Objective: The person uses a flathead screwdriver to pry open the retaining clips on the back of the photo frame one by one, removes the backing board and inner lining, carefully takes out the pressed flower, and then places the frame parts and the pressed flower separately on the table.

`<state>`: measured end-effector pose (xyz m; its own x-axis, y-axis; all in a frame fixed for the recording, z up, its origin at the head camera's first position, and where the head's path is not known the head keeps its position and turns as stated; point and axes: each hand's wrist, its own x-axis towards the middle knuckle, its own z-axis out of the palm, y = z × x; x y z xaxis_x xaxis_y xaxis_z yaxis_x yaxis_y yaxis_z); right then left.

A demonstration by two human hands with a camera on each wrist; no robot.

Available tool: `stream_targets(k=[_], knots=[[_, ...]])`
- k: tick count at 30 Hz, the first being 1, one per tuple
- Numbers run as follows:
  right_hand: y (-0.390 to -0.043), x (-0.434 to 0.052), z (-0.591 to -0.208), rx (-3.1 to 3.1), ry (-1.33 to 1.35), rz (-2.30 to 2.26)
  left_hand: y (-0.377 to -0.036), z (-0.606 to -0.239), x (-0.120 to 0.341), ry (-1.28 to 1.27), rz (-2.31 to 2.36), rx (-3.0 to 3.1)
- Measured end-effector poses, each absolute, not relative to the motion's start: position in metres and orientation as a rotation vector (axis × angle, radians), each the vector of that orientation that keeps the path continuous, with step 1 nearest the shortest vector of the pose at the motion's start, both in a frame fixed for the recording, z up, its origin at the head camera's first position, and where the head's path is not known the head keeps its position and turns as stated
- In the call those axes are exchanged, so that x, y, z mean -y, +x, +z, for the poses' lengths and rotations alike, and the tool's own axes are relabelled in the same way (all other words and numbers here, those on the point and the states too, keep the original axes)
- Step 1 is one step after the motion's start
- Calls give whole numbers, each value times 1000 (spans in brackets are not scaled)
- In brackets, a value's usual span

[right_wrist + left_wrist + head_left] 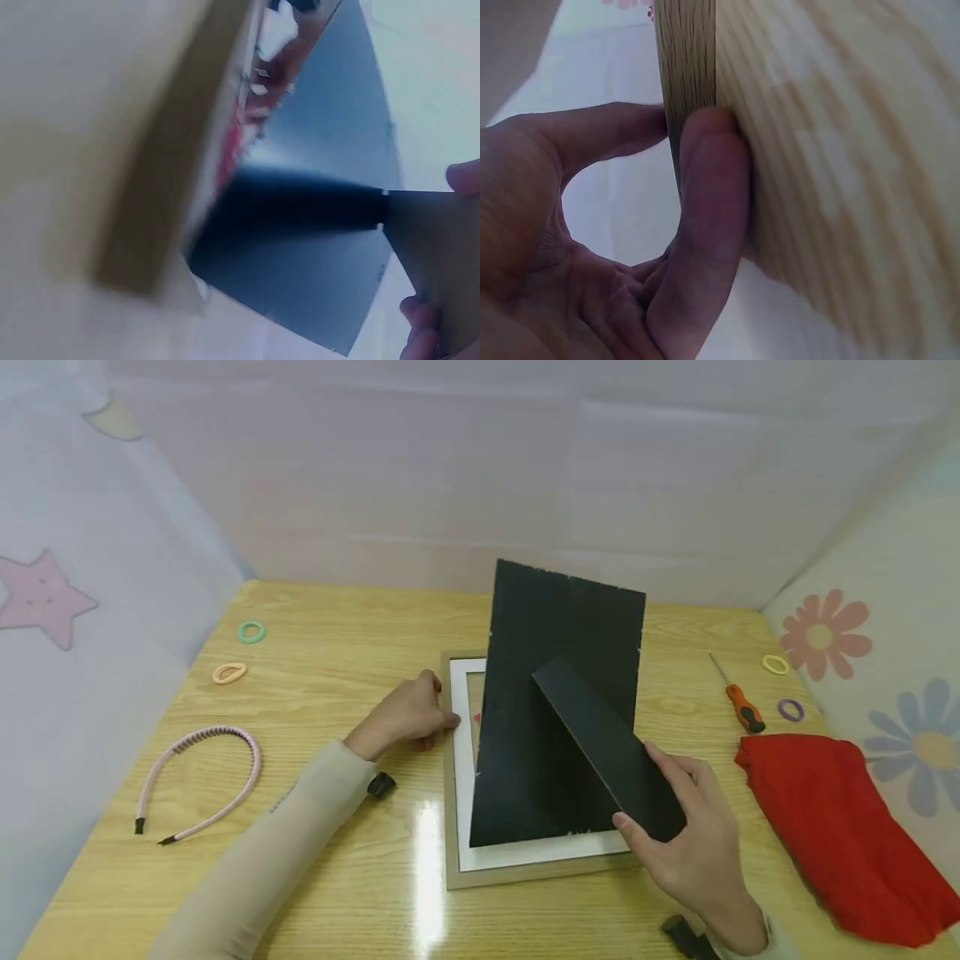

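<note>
- Straight in front of the person, a wooden picture frame (452, 810) lies on the table (337, 643); take it as the middle of the clock.
- The left hand (408, 708) is at the frame's edge, between nine and ten; its thumb and fingers are bent in close, pinching the wooden border.
- A black backing board (558, 610) is held at a slant over the frame, covering most of it; from here I can't tell whether its lower edge touches.
- The board's stand leg (600, 735) sticks out from its back, sloping down towards four o'clock.
- The right hand (697, 835) has that leg between thumb and fingers, gripped across its wide end, spread only as far as the leg's width.
- At nine o'clock, well apart from the frame, lies a pink headband (255, 768), its open ends towards the person.
- Near ten are a green hair tie (242, 637) and, just below it, a peach hair tie (219, 677).
- Between two and three sits an orange-handled screwdriver (738, 697), beside a yellow hair tie (765, 667) and a purple hair tie (782, 714).
- Between three and four, a red cloth (840, 835) lies crumpled.
</note>
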<state>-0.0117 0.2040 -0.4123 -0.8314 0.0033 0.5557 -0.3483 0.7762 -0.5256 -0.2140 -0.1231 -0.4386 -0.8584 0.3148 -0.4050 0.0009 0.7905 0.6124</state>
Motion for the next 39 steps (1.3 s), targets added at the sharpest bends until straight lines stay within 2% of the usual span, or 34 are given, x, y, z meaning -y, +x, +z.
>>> stream_targets(k=[12,21,26,31,39], knots=[[-28,-251,-365,1993,172,1209,-223,-442,138,282,843,-2495],[-58,-317,-346,2235,38,816,-226,-439,144,300,816,-2498],[-76,-340,-353,2436,-26,607,-228,-438,148,281,873,-2464],[-96,-350,-367,2615,-23,592,-228,-437,148,261,926,-2415],[-127,-356,-416,2820,11,578,-226,-438,146,234,978,-2354]])
